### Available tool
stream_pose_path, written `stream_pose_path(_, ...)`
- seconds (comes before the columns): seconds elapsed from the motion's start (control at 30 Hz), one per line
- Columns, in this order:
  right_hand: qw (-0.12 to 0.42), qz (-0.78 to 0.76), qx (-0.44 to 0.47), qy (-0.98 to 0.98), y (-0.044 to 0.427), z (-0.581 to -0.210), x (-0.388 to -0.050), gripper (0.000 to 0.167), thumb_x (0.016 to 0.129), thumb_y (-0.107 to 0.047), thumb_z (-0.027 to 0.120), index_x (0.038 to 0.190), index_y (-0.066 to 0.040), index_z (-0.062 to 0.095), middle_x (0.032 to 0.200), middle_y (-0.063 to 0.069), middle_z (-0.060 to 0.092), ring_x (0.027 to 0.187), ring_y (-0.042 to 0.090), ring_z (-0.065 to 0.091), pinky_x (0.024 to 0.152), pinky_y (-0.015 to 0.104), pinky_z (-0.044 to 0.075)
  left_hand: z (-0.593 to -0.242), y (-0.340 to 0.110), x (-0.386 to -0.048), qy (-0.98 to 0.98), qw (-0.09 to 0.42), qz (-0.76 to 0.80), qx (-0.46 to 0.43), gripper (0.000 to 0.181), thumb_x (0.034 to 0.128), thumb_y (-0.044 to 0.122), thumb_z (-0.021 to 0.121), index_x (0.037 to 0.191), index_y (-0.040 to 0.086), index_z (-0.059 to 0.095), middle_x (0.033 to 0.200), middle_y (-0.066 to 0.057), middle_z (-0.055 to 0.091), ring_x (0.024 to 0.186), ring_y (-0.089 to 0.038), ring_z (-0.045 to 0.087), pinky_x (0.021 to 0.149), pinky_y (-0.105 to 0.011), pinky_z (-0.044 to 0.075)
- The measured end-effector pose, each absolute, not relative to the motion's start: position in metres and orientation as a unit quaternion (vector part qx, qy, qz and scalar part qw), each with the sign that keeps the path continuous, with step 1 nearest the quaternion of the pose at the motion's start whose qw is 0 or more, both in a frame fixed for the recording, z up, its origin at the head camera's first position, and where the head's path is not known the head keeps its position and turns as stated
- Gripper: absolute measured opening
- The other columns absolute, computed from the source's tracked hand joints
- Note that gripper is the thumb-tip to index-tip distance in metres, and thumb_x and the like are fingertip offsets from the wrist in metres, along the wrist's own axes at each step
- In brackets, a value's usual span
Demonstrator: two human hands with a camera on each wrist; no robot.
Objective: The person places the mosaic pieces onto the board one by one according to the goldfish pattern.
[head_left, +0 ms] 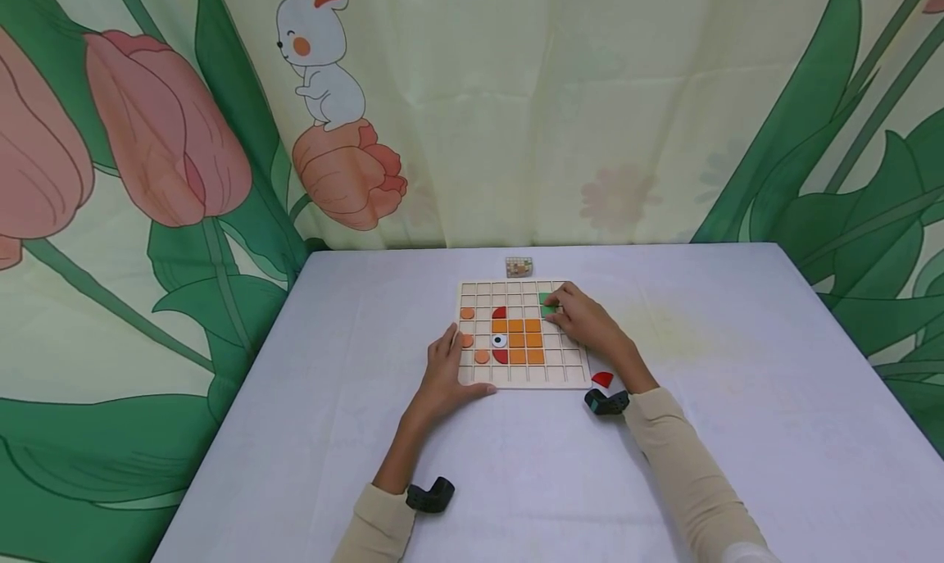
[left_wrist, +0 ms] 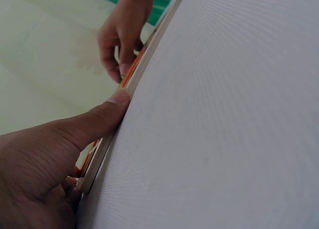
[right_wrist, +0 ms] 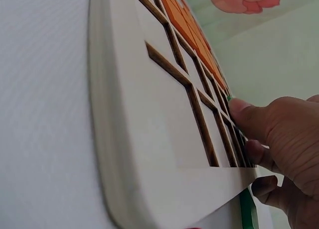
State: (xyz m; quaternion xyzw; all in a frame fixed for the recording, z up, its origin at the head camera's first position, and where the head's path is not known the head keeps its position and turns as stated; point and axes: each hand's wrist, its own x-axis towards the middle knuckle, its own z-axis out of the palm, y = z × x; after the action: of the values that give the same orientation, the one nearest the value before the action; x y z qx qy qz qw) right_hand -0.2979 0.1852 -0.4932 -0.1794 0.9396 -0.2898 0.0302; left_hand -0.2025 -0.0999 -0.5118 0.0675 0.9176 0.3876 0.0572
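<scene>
A pale wooden grid board (head_left: 568,374) lies on the table. My left hand (head_left: 445,372) grips its near left corner, thumb (left_wrist: 119,97) along the front edge and fingers at the left side. Over the board's right part, my right hand (head_left: 586,321) pinches a small green piece (head_left: 547,311) at the fingertips; another green piece (head_left: 545,298) sits just beyond it. Orange square tiles (head_left: 525,342) fill the middle. Beside them are red quarter-round pieces (head_left: 499,312) and a white eye piece (head_left: 499,341). Several light orange discs (head_left: 482,356) lie in the left columns.
A loose red piece (head_left: 601,379) lies off the board's near right corner. Behind the board is a small patterned card or box (head_left: 519,267). The table (head_left: 369,317) wears a white cloth, and a printed curtain (head_left: 516,120) hangs at its far edge.
</scene>
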Motion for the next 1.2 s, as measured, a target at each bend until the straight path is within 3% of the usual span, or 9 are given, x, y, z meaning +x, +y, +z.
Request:
stream_pose_path(0.27,0.023,-0.291,-0.187,0.938,0.1855,-0.4904,-0.2978,0.03,0.105,-0.017,0.068,0.128,0.001,0.066,0.131,0.017,0.057,0.106,0.029,0.057,0.095,0.043,0.051,-0.5122,-0.1003,-0.2046,0.917,0.056,0.39,0.065,0.121,0.0785,0.04,0.094,0.169,0.004,0.022,0.18,-0.012,0.013,0.159,-0.038,0.019,0.125,-0.056,0.038)
stream_pose_path(0.57,0.024,-0.294,-0.186,0.937,0.1853,-0.4933,-0.2987,0.03,0.105,-0.016,0.068,0.129,0.002,0.066,0.133,0.018,0.057,0.112,0.03,0.058,0.101,0.047,0.053,-0.5172,-0.1013,-0.2056,0.915,0.055,0.393,0.067,0.122,0.0783,0.042,0.094,0.169,0.004,0.023,0.179,-0.013,0.013,0.159,-0.038,0.02,0.123,-0.056,0.04)
stream_pose_path(0.8,0.016,-0.289,-0.191,0.938,0.1859,-0.4921,-0.2972,0.034,0.104,-0.015,0.069,0.132,0.003,0.065,0.131,0.018,0.059,0.103,0.028,0.056,0.093,0.043,0.051,-0.518,-0.1016,-0.2055,0.916,0.056,0.392,0.07,0.122,0.0784,0.041,0.094,0.169,0.004,0.022,0.179,-0.013,0.012,0.159,-0.038,0.02,0.123,-0.056,0.04)
stream_pose_path(1.03,0.014,-0.295,-0.179,0.939,0.1879,-0.491,-0.2954,0.038,0.104,-0.016,0.069,0.136,0.003,0.063,0.131,0.018,0.06,0.113,0.031,0.059,0.105,0.049,0.054,-0.5155,-0.1016,-0.2035,0.914,0.057,0.395,0.066,0.121,0.0783,0.04,0.095,0.169,0.004,0.023,0.179,-0.013,0.013,0.16,-0.038,0.019,0.124,-0.056,0.039)
stream_pose_path(1.2,0.008,-0.291,-0.159,0.943,0.1921,-0.4852,-0.2959,0.037,0.103,-0.016,0.07,0.134,0.003,0.065,0.129,0.019,0.061,0.109,0.032,0.061,0.1,0.047,0.055,-0.5146,-0.1014,-0.2036,0.914,0.058,0.396,0.063,0.121,0.0784,0.04,0.094,0.169,0.005,0.023,0.18,-0.012,0.012,0.16,-0.038,0.019,0.124,-0.056,0.039)
